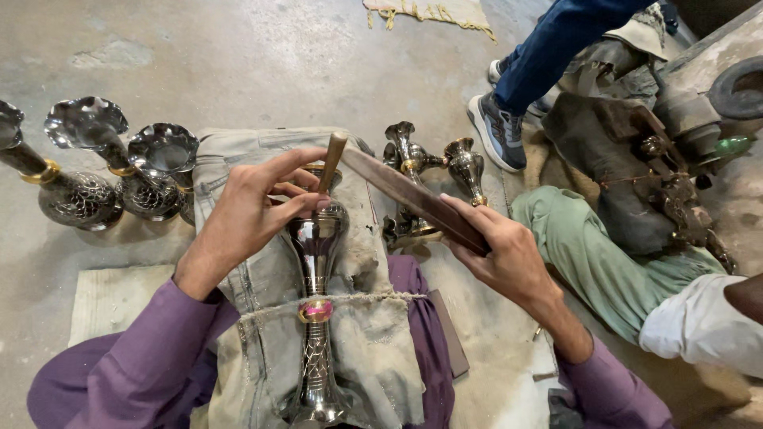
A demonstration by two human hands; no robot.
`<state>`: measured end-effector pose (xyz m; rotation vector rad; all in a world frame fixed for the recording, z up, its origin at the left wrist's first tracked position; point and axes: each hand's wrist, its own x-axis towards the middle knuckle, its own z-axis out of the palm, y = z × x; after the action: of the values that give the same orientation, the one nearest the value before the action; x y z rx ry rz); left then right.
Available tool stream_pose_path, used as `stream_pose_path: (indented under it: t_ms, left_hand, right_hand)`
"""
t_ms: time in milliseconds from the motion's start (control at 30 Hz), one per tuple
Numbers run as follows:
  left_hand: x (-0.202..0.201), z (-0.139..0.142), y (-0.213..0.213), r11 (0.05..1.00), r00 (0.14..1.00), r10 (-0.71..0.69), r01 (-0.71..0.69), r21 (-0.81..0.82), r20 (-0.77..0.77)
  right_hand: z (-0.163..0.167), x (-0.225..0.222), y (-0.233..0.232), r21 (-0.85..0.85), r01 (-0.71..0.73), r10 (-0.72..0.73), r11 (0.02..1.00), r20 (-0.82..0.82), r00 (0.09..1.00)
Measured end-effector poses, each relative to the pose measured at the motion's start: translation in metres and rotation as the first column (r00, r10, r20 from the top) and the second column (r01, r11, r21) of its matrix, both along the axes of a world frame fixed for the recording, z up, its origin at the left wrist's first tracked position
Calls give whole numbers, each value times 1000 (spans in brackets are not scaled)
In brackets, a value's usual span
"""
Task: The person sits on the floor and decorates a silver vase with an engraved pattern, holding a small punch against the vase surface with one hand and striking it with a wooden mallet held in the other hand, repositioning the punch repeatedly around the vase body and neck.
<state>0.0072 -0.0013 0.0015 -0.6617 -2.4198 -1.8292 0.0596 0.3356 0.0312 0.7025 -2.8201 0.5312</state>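
A tall, slender polished metal vase with a pink-and-gold band (316, 310) lies on pale worn cloth (373, 349) over the person's lap, its long axis running from 6 to 12 o'clock with the far end pointing at 12. The left hand (254, 210) rests on that far end, fingers (298, 163) spread and pinching a short wooden stick (332, 157) (thumb underneath), while at 3 o'clock the right hand (501, 250) has its fingers clamped on a long flat dark wooden bar (413, 199) slanting toward 10 o'clock. More dark engraved metal vases with flared mouths (119, 171) stand on the concrete floor (254, 56) at 9 o'clock.
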Motion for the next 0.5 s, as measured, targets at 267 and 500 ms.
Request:
stream_pose_path:
  t_ms: [267, 500]
  left_hand:
    - [-3, 3, 2, 993, 1000, -21, 19, -117, -19]
    - [0, 2, 0, 992, 995, -30, 17, -123, -99]
  right_hand:
    - [5, -19, 13, 361, 79, -123, 929, 101, 987]
    - [55, -20, 3, -2, 31, -31, 1000, -192, 981]
